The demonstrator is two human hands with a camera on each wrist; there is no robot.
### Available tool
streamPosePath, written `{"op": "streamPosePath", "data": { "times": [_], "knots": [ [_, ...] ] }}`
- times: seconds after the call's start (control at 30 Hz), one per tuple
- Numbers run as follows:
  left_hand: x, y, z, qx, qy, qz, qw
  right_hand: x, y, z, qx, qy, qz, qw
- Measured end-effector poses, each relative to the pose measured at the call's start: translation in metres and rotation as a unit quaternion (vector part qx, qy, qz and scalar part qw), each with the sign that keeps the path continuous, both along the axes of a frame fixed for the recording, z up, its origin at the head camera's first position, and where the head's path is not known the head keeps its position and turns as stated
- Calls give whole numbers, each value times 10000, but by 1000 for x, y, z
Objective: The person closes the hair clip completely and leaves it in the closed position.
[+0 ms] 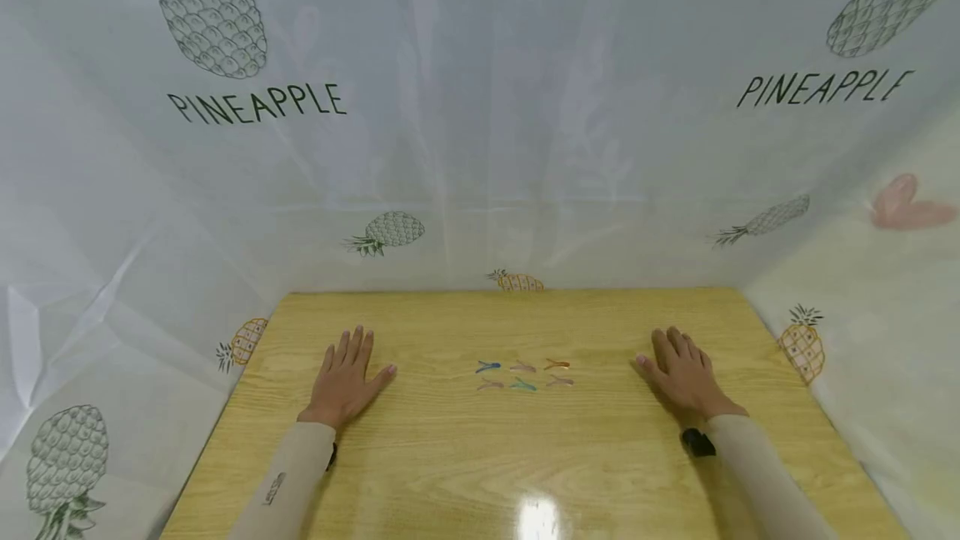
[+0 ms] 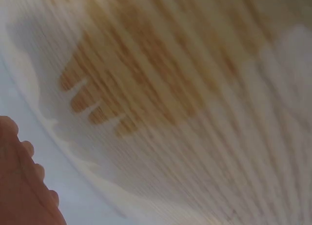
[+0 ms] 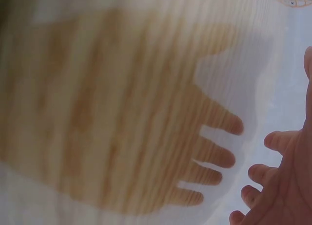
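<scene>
In the head view my left hand [image 1: 345, 382] is at the left of the wooden table [image 1: 480, 448], fingers straight and thumb spread, holding nothing. Over the right side is my right hand [image 1: 682, 377], its fingers extended and likewise holding nothing. Between them, in two short rows, lie several small Y-shaped pieces resembling hair clips. The back row has a blue one [image 1: 489, 367], a pale pink one [image 1: 522, 367] and an orange-brown one [image 1: 557, 364]. In front are a pinkish one [image 1: 490, 384], a teal one [image 1: 522, 386] and another pinkish one [image 1: 560, 381]. Neither hand touches them.
A white sheet [image 1: 525, 148] printed with pineapples hangs behind the table and along both sides. Both wrist views show the glossy tabletop mirroring a hand. A dark wrist device [image 1: 697, 442] sits by the right sleeve [image 1: 765, 473].
</scene>
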State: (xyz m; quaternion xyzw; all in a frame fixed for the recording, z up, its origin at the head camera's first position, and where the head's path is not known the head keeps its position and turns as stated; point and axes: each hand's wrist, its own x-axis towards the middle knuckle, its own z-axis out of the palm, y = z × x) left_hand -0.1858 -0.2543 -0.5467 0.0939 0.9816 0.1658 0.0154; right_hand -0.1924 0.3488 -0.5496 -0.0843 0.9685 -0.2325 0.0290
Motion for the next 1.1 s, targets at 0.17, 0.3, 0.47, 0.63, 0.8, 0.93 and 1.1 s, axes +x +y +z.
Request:
{"op": "streamPosePath", "data": {
  "times": [0.17,0.3,0.47,0.63,0.8,0.93,1.1],
  "knots": [
    [2,3,2,80,-5,22,10000,2,1,-1,-54,-82,-6,10000],
    [4,9,2,41,-11,12,10000,3,-3,0,-97,-88,32,9999],
    [4,21,7,162,86,-111,9998,3,-19,0,21,158,213,9996],
    [4,35,8,114,77,-219,9997,2,-36,1,106,392,349,9986],
    [5,47,7,89,122,-356,9993,2,-50,3,92,512,454,9976],
    [5,54,4,-2,140,-413,9990,4,-59,5,124,628,579,9963],
    [6,60,-1,-128,204,-483,9985,7,-72,7,163,721,694,9948]
  ]
}}
